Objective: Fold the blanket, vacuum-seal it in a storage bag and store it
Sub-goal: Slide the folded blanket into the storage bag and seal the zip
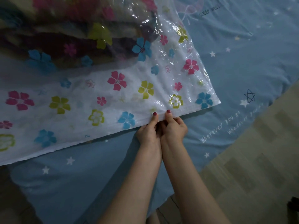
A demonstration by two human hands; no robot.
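A clear plastic storage bag (113, 94) printed with pink, blue and green flowers lies across the bed. The folded dark patterned blanket (68, 29) sits inside it at the upper left. My left hand (149, 129) and my right hand (174, 125) are side by side at the bag's near edge, close to its right corner. Both pinch the bag's white edge strip (160, 113) between thumb and fingers, the thumbs on top and almost touching.
The bag rests on a blue bed sheet (242, 62) with white stars and printed writing. The bed's edge runs diagonally at the right, with a wooden floor (258, 159) beyond it. A dark object (293, 206) shows at the lower right frame edge.
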